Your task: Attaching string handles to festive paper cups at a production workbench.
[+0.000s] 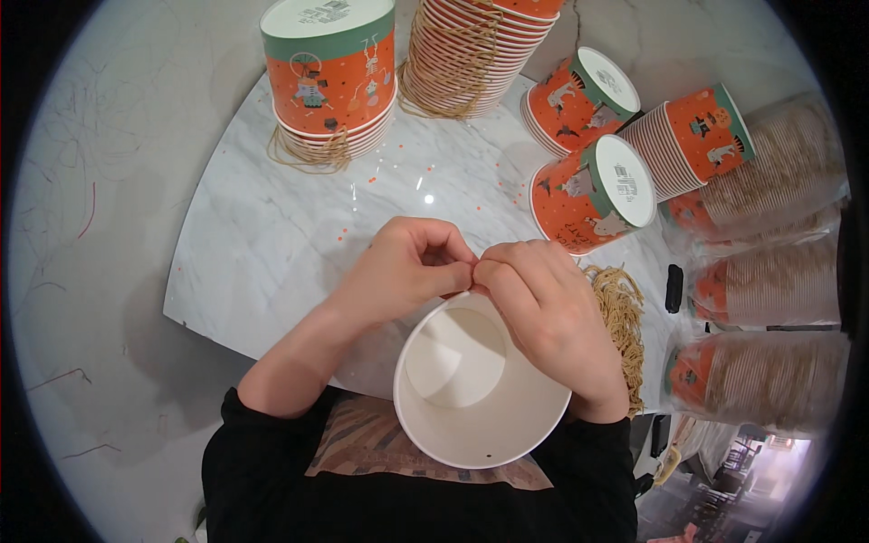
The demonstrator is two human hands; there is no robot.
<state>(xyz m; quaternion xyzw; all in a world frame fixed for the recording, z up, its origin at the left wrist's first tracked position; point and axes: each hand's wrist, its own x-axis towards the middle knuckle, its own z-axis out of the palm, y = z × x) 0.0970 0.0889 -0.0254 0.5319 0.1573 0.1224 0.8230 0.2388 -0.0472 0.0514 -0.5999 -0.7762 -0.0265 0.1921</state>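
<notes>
Your left hand and right hand meet fingertip to fingertip, both grips pinched, forearms converging from below.

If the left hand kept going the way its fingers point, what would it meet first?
The left hand points rightward and already meets the right hand fingertip to fingertip above the white paper bucket's far rim; depth there is hard to judge.

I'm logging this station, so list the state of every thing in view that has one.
White paper bucket: upright, open, empty, far rim pinched by both hands.
Left hand: fingertips closed at the rim.
Right hand: fingertips closed at the rim.
Orange buckets: nested, upside down.
Handled bucket stack: nested, tilted.
Bagged stacks: lying sideways, wrapped.
Cord bundle: loose on table.
</notes>
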